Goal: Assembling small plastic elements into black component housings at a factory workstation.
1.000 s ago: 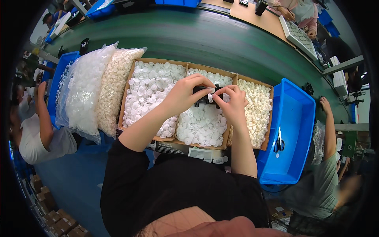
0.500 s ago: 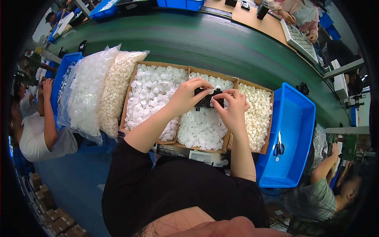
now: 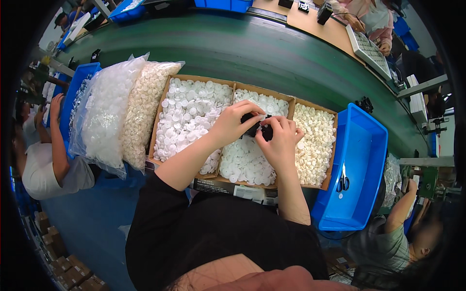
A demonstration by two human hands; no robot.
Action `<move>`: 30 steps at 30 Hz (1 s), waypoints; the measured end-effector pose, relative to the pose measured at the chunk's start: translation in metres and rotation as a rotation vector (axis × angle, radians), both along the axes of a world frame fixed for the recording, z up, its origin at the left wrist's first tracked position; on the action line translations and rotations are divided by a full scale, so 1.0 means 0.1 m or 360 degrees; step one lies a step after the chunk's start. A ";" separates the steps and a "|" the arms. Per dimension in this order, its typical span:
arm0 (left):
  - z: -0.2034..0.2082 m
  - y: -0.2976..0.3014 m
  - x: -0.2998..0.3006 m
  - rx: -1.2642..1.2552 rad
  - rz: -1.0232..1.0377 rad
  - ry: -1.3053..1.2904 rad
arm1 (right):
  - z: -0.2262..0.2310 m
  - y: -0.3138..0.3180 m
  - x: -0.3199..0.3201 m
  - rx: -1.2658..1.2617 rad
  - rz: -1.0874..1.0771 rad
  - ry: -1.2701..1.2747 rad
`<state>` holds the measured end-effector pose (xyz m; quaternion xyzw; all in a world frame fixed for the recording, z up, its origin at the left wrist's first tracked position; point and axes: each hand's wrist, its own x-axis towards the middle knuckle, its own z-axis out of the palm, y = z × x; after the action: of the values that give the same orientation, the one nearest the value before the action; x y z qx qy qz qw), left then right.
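A small black plastic part point(image 3: 251, 128) is held between my two hands over the middle of a cardboard box point(image 3: 228, 181) divided into compartments. My left hand point(image 3: 234, 122) is closed around its left side, with thumb and forefinger meeting at a small white piece point(image 3: 262, 117) on top. My right hand point(image 3: 277, 141) grips the part from the right, fingers bent and pressed together. The fingers cover much of the part. Beneath lie loose white plastic caps point(image 3: 247, 162); more white caps point(image 3: 187, 116) fill the left compartment, and cream-coloured pieces point(image 3: 313, 140) the right one.
Two clear bags of white point(image 3: 109, 111) and cream pieces point(image 3: 145, 106) lean left of the box. A blue bin point(image 3: 357, 194) with scissors point(image 3: 343, 182) stands on its right. Beyond runs a green conveyor belt point(image 3: 204, 46) carrying a black part point(image 3: 364, 104). Other people work around.
Both hands have shifted slightly, the right one leftward and closer to the left, turning the black part a little. Black parts on the belt have moved left.
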<state>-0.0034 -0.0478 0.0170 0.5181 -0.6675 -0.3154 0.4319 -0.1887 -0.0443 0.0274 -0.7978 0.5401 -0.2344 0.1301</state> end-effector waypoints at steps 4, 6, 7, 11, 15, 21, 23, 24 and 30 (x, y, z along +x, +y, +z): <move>0.01 0.01 -0.01 -0.0002 -0.0008 -0.0010 | -0.03 0.01 0.00 -0.0076 -0.0005 -0.0115; 0.00 0.01 -0.01 0.0000 -0.0004 -0.0019 | -0.05 0.01 -0.02 0.0022 -0.0015 -0.0180; -0.02 0.01 0.00 -0.0006 0.0000 -0.0020 | -0.05 0.01 -0.02 0.0023 -0.0012 -0.0180; 0.00 0.01 -0.01 0.0024 -0.0006 0.0011 | -0.05 0.02 -0.06 0.0031 -0.0007 -0.0410; 0.01 0.01 0.00 0.0038 0.0003 0.0052 | -0.02 0.07 -0.05 -0.0019 0.0183 -0.0552; -0.02 -0.02 0.02 -0.0033 0.0015 0.0025 | -0.06 0.07 -0.01 -0.0241 0.0322 -0.0452; -0.01 -0.01 0.02 0.0002 0.0021 0.0037 | -0.06 0.08 -0.01 -0.0286 0.0330 -0.0436; -0.01 -0.01 0.02 0.0002 0.0021 0.0038 | -0.05 0.08 -0.01 -0.0296 0.0324 -0.0424; -0.01 -0.02 0.02 0.0044 0.0020 0.0058 | -0.06 0.07 -0.05 -0.0272 0.0321 -0.0461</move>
<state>-0.0010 -0.0496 0.0158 0.5224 -0.6518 -0.3313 0.4387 -0.1934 -0.0373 0.0213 -0.8140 0.4111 -0.3775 0.1609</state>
